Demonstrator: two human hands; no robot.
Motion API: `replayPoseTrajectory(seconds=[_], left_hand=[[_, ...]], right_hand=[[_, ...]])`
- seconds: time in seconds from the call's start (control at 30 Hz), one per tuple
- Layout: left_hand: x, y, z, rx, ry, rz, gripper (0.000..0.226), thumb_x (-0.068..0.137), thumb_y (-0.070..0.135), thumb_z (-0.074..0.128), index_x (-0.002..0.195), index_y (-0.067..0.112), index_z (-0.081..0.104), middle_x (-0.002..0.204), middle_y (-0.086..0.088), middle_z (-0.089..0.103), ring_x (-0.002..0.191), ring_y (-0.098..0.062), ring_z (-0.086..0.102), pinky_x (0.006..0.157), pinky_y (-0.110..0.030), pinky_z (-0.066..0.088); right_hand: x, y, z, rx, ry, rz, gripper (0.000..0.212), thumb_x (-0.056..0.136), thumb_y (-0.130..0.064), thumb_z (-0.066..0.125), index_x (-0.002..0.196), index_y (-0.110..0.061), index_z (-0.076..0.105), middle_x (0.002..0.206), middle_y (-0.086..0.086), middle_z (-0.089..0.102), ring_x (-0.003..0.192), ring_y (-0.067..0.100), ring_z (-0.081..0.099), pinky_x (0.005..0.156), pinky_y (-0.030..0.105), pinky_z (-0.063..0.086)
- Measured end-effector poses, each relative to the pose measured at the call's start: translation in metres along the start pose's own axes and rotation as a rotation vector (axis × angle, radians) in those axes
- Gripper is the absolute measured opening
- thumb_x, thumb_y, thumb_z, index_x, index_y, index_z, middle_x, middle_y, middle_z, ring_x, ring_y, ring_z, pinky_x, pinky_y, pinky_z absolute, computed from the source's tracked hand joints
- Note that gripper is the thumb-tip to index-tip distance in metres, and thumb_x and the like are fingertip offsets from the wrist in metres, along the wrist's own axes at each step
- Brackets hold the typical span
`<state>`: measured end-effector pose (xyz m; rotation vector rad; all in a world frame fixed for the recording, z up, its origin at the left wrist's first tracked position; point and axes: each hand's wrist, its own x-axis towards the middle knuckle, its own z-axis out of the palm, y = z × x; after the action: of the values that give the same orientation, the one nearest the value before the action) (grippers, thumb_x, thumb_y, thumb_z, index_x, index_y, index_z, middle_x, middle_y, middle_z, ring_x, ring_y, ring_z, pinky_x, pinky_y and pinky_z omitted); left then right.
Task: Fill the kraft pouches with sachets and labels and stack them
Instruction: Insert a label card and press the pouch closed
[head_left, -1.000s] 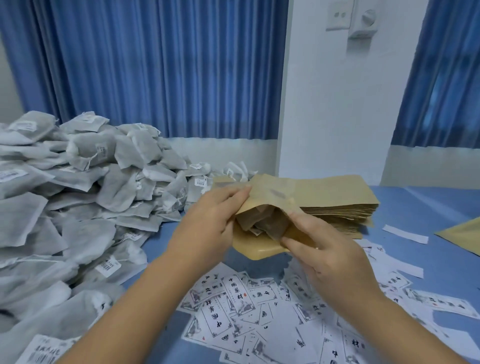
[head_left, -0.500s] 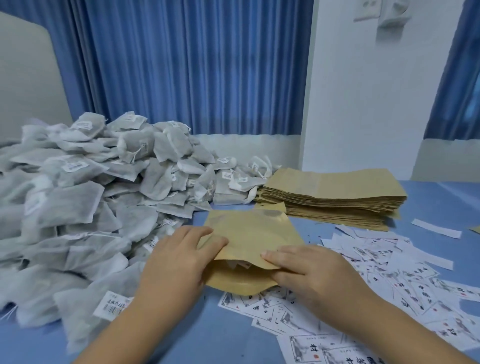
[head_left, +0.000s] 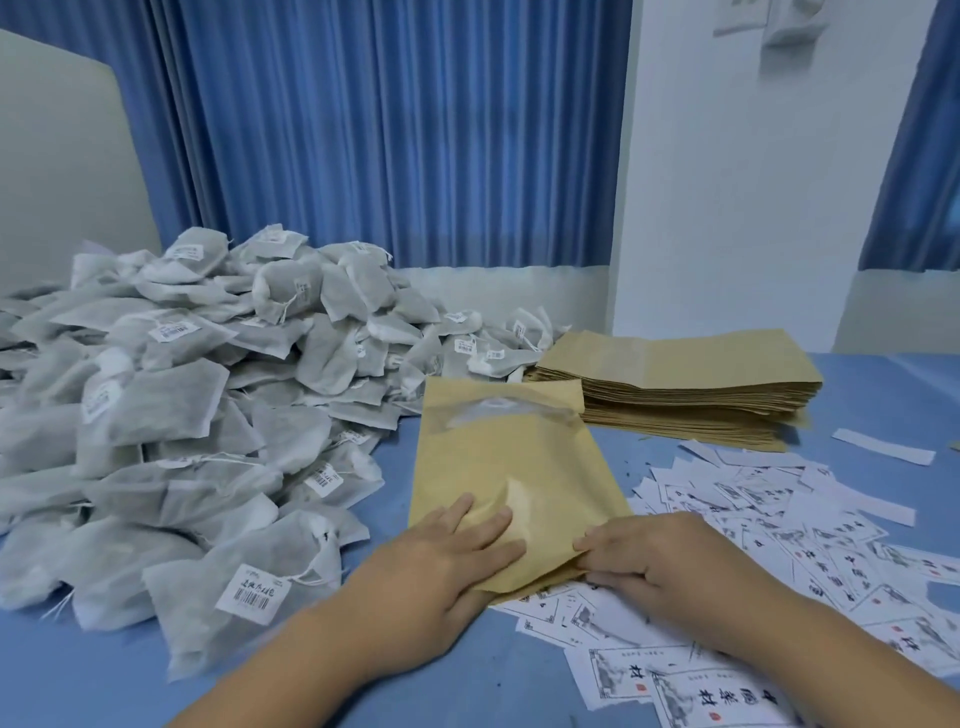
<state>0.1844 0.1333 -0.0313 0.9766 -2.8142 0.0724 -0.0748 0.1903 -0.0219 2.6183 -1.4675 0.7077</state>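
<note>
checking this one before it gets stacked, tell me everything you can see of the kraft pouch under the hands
The kraft pouch looks like tan paper and lies flat on the blue table, lengthwise away from the person. A hazy clear window band crosses its far end, with something pale behind it. Its middle bulges and creases slightly. The left hand presses flat on its near part. The right hand pinches its near right edge, which overlaps printed labels.

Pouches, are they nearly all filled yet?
Not nearly. Done: no finished stack shows. In hand: one kraft pouch lies on the table, something pale behind its window; the left hand presses it flat, the right hand pinches its near edge. Left: a big heap of sachets, a thick stack of flat pouches and many loose labels.
</note>
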Motion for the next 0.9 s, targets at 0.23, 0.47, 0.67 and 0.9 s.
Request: replayPoseTrajectory(seconds=[0.23,0.47,0.67,0.9], left_hand=[[-0.010,0.001,0.002,-0.129,-0.017,-0.048,0.045,0.102,0.046,0.028,0.146,0.040,0.029,0.155,0.028,0.019,0.139,0.010,-0.007,0.111,-0.013,0.018],[-0.016,0.004,-0.001,-0.053,0.154,-0.163,0.035,0.099,0.047,0.035,0.132,0.041,0.044,0.128,0.024,0.052,0.115,-0.001,0.053,0.088,-0.020,0.041],[-0.006,-0.003,-0.001,-0.063,0.108,-0.135,0.032,0.101,0.035,0.039,0.127,0.035,0.057,0.128,0.019,0.057,0.116,-0.004,0.052,0.094,-0.022,0.041],[-0.019,-0.015,0.005,-0.206,-0.051,-0.079,0.045,0.103,0.039,0.034,0.148,0.043,0.025,0.143,0.041,0.005,0.134,0.024,0.004,0.109,-0.001,0.000]], right_hand=[[0.002,0.006,0.003,0.100,-0.081,0.138,0.017,0.091,-0.034,0.062,0.104,-0.034,0.073,0.100,-0.021,0.069,0.096,-0.003,0.061,0.088,0.020,0.045],[0.006,0.005,0.001,0.093,-0.067,0.179,0.019,0.093,-0.035,0.059,0.105,-0.034,0.073,0.101,-0.024,0.068,0.099,-0.007,0.056,0.089,0.012,0.040],[0.000,-0.003,-0.006,0.048,-0.079,0.089,0.021,0.089,-0.023,0.064,0.104,-0.035,0.072,0.102,-0.023,0.069,0.098,-0.005,0.060,0.086,0.015,0.047],[-0.001,-0.010,-0.010,-0.016,-0.162,0.136,0.024,0.092,-0.030,0.055,0.113,-0.042,0.051,0.107,-0.025,0.058,0.097,-0.006,0.053,0.082,0.017,0.042]])
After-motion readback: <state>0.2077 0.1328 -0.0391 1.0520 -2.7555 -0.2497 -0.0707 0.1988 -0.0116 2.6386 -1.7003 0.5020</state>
